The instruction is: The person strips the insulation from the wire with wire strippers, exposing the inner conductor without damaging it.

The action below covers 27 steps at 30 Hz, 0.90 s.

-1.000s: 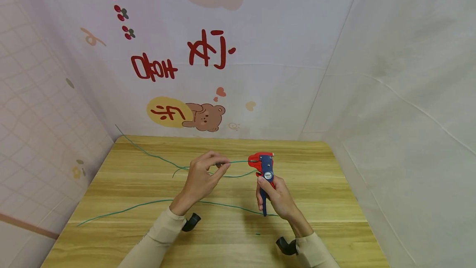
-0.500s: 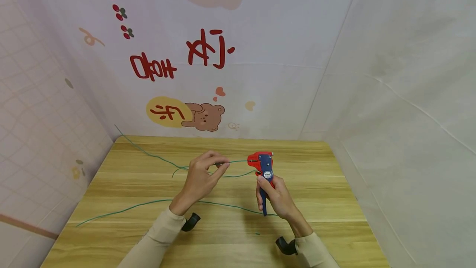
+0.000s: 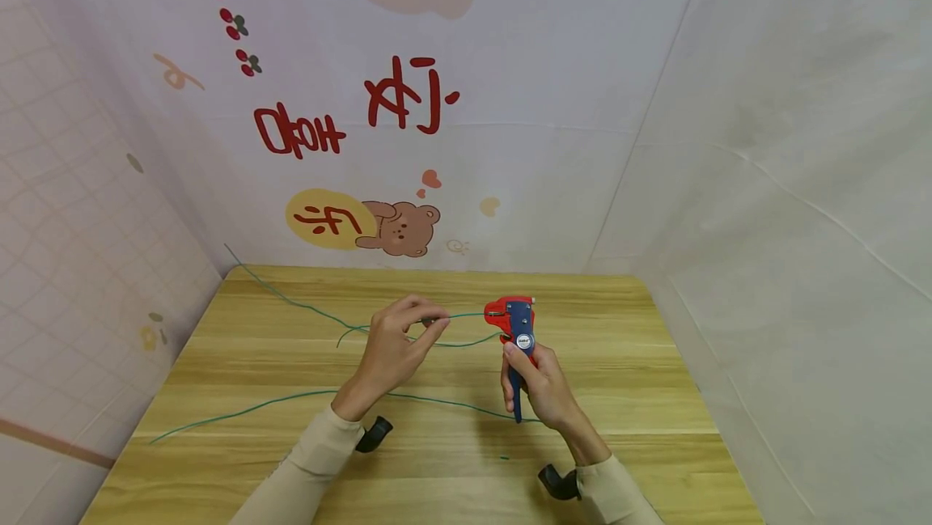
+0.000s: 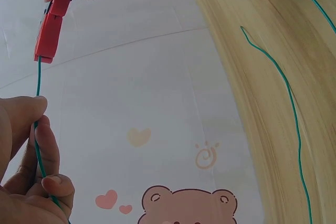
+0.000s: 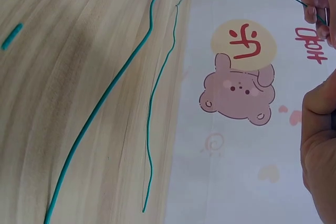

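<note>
My left hand [image 3: 396, 343] pinches a thin green wire [image 3: 466, 315] between thumb and fingertips above the table. The wire runs right from the fingers to the red jaws of a wire stripper [image 3: 520, 323], its end at the mouth. In the left wrist view the green wire [image 4: 39, 80] enters the tip of the red head, and its other part passes down through the curled fingers. My right hand [image 3: 546, 387] grips the stripper's blue handle, thumb in front, head upward. In the right wrist view only part of the right hand [image 5: 320, 145] shows; the stripper is hidden there.
One loose green wire [image 3: 291, 299] lies toward the back of the wooden table [image 3: 437, 493]. Another wire [image 3: 247, 410] crosses nearer the front, passing behind the left forearm. A short green piece [image 3: 505, 458] lies at front right. White printed cloth walls [image 3: 553, 185] close off the back and sides.
The hands, wire and stripper keep nearly the same places. The stripper's head has risen very slightly; the whole head view has shifted a little.
</note>
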Each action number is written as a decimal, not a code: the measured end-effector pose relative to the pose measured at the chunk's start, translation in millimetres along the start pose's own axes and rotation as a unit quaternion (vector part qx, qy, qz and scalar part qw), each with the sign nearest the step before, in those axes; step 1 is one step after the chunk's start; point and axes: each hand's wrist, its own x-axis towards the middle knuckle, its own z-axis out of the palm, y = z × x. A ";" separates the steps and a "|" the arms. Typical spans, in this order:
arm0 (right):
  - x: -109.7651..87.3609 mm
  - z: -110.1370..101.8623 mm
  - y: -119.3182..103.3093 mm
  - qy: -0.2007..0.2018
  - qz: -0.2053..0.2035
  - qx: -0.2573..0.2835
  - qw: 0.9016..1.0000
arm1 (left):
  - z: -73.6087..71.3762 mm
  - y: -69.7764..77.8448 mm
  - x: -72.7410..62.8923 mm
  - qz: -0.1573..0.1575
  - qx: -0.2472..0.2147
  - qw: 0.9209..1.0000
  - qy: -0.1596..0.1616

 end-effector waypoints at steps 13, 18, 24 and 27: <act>0.3 0.7 0.7 0.053 0.013 -0.018 0.998 | -2.0 2.9 0.4 -0.003 0.000 1.000 -0.005; -0.2 1.0 0.3 0.051 0.005 -0.015 0.999 | -0.8 2.4 0.0 -0.001 0.004 1.000 -0.004; -1.1 1.6 0.5 0.046 -0.007 0.003 0.999 | 0.1 3.2 0.1 -0.003 0.003 1.000 -0.006; -1.6 1.6 0.3 0.044 -0.009 0.009 0.999 | -0.1 4.1 0.3 -0.006 0.001 1.000 -0.007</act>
